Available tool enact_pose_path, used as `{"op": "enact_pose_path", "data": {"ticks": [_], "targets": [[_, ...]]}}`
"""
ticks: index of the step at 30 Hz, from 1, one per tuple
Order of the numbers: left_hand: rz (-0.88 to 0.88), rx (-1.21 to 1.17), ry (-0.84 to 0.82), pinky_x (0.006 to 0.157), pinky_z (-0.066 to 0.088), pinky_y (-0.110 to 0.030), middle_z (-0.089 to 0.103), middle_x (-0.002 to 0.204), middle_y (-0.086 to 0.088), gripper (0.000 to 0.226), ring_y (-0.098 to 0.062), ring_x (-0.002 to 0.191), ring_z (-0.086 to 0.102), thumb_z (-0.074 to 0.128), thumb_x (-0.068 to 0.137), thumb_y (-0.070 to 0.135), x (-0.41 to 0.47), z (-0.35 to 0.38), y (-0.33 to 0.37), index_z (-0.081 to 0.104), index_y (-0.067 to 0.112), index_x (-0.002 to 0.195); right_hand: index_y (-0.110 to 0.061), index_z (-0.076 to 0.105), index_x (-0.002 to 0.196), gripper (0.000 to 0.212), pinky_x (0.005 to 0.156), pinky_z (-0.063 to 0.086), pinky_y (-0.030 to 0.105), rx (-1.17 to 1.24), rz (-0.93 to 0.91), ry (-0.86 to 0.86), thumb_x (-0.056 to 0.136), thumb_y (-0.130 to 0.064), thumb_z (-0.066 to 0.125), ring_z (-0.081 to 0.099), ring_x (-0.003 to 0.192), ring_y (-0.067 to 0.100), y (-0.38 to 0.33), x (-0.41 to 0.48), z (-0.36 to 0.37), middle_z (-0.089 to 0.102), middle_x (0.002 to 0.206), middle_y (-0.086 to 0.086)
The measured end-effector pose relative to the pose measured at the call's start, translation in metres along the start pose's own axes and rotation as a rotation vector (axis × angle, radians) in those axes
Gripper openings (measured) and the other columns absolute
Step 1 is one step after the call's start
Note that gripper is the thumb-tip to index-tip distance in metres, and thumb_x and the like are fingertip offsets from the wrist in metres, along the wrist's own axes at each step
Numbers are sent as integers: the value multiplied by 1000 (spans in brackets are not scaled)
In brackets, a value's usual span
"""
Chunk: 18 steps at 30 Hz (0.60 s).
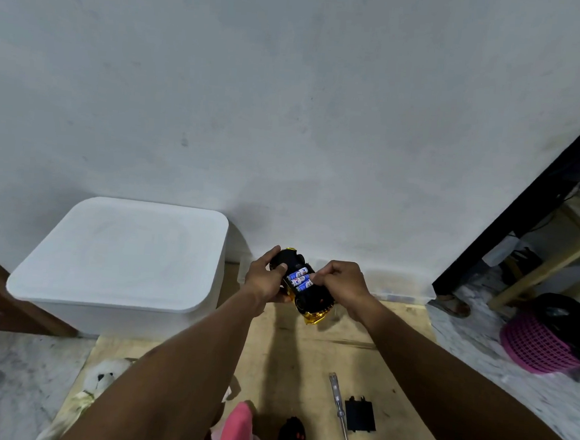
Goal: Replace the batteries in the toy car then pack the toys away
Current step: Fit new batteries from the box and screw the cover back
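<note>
I hold a gold toy car [313, 304] upside down in the air, its black underside facing me. Three blue-and-white batteries [300, 279] lie side by side in its open battery bay. My left hand [265, 280] grips the car's far end, thumb on the underside. My right hand [341, 281] holds the near side, its fingertips pressing at the batteries' right ends. The black battery cover [360, 416] lies on the wooden board below, beside a clear-handled screwdriver [338, 412]. A black remote control [292, 438] lies at the bottom edge.
A white lidded storage box [121, 259] stands to the left against the wall. A white plush toy [100, 380] and a pink plush toy [238, 429] lie on the wooden board [306, 358]. A pink basket [540, 344] sits at the right.
</note>
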<state>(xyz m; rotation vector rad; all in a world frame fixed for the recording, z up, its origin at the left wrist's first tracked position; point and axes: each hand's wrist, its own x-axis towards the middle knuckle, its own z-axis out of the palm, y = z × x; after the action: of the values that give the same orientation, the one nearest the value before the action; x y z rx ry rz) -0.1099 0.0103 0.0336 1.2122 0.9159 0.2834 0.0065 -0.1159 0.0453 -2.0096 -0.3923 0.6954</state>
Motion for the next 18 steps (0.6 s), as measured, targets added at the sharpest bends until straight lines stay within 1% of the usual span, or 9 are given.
{"op": "enact_pose_path", "data": {"ticks": [3, 6, 7, 9, 11, 12, 15, 18], "targets": [[20, -6, -7, 49, 57, -32, 57, 133, -17, 49, -32, 70, 69, 55, 100, 11, -2, 2, 0, 50, 33, 143, -6, 71, 74, 9, 61, 56, 30, 43, 84, -60, 76, -2, 78, 71, 84, 26, -5, 1, -4, 74, 86, 11], [29, -26, -22, 50, 58, -32, 58, 133, -17, 51, -31, 72, 69, 57, 99, 11, -4, 4, 2, 49, 34, 144, -8, 71, 69, 14, 58, 54, 28, 46, 89, -72, 75, 3, 77, 70, 81, 25, -9, 3, -7, 73, 80, 9], [25, -38, -35, 50, 58, -31, 57, 134, -16, 54, -31, 74, 69, 60, 98, 11, -6, 4, 3, 47, 34, 145, -9, 71, 67, 16, 59, 54, 27, 54, 80, -69, 75, 3, 77, 70, 79, 24, -9, 4, -7, 72, 78, 9], [9, -44, -67, 51, 58, -29, 57, 134, -15, 70, -28, 77, 68, 71, 90, 9, -9, 3, 8, 42, 33, 148, -11, 70, 65, 19, 61, 53, 25, 49, 55, -56, 75, 2, 78, 69, 77, 23, -11, 6, -7, 72, 77, 7], [-8, -27, -90, 51, 57, -27, 57, 133, -14, 86, -27, 79, 67, 80, 80, 2, -10, 2, 12, 39, 31, 150, -14, 71, 65, 19, 62, 52, 25, 24, 37, -56, 75, 0, 79, 70, 78, 21, -11, 7, -7, 73, 77, 4], [-15, -22, -97, 52, 58, -28, 58, 133, -14, 90, -28, 81, 67, 81, 78, -1, -10, 2, 13, 39, 31, 151, -15, 71, 64, 19, 62, 52, 25, 18, 29, -62, 75, -1, 79, 70, 79, 20, -11, 7, -7, 73, 78, 3], [-20, -14, -105, 52, 59, -30, 60, 130, -13, 92, -34, 90, 68, 79, 77, -6, -11, 2, 16, 40, 31, 151, -16, 70, 67, 17, 62, 53, 27, 5, 30, -70, 77, -4, 79, 70, 80, 19, -8, 4, -9, 73, 80, 3], [-18, -3, -119, 53, 59, -29, 60, 129, -15, 92, -34, 96, 69, 78, 78, -6, -13, 3, 17, 37, 33, 151, -16, 71, 70, 14, 68, 55, 35, 11, 42, -70, 77, -8, 80, 70, 85, 21, -5, 1, -12, 74, 82, 4]]}}
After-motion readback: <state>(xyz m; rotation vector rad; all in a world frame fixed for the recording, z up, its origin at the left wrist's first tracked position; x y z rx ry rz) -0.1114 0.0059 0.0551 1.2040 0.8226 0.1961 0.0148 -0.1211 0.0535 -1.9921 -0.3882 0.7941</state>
